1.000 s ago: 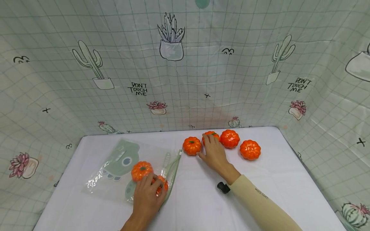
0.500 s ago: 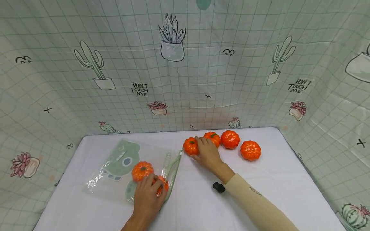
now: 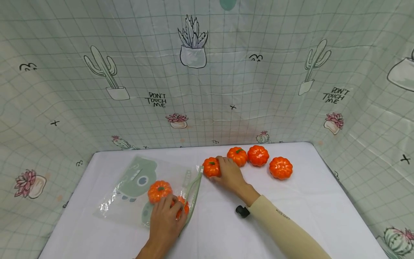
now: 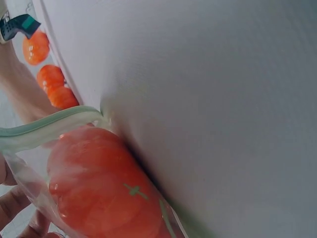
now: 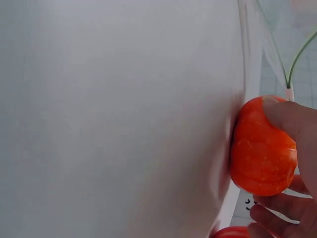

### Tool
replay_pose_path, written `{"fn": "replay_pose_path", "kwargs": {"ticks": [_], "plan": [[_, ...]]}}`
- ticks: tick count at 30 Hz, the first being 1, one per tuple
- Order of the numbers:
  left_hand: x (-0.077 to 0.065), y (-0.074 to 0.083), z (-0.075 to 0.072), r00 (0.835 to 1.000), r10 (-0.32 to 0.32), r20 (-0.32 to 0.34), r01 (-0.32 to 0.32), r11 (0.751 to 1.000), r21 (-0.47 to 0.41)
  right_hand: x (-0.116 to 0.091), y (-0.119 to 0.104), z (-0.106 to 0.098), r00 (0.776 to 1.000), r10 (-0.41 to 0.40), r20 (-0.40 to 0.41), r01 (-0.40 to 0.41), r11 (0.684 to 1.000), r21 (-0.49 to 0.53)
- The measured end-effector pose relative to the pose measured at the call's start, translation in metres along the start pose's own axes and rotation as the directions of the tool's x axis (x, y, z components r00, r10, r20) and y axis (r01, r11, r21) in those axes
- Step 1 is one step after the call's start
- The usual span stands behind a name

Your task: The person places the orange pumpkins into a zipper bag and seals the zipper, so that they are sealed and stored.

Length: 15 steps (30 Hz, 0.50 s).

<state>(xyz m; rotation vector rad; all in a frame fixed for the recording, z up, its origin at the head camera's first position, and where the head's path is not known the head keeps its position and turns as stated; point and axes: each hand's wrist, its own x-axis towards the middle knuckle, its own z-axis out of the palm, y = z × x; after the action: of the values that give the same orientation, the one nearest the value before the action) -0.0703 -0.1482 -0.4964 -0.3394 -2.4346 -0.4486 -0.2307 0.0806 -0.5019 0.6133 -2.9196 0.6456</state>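
Note:
My right hand grips a small orange toy pumpkin with a green stem, at the mouth of a clear zip bag. In the right wrist view the thumb lies across this pumpkin's side, with fingers beneath it. My left hand holds the bag near its green zip edge, fingers curled over the film. Two pumpkins lie inside the bag: one in full sight, the other partly hidden by the left hand. The left wrist view shows a bagged pumpkin up close.
To the right of the held pumpkin, three more stand along the back of the white table: one with a green stem, a second and a third. A cactus-print cloth rises behind. A small black device sits at the right wrist.
My right hand has moved left from the stemmed pumpkin at the back to the leftmost loose one, taken hold of it and shifted it slightly toward the bag. My left hand has stayed put.

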Motion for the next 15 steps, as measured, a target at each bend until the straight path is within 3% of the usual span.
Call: {"fn": "replay_pose_path", "kwargs": {"ticks": [9,15], "plan": [[-0.001,-0.003,0.001,0.998,0.044,-0.038,-0.044,0.999,0.020,-0.020,-0.001,0.004,0.999,-0.021,-0.037,0.021,1.000,0.007],[-0.001,-0.003,-0.001,0.999,0.027,-0.020,-0.027,1.000,0.011,-0.041,-0.008,-0.002,0.995,-0.040,-0.094,0.043,0.999,0.028]]}}
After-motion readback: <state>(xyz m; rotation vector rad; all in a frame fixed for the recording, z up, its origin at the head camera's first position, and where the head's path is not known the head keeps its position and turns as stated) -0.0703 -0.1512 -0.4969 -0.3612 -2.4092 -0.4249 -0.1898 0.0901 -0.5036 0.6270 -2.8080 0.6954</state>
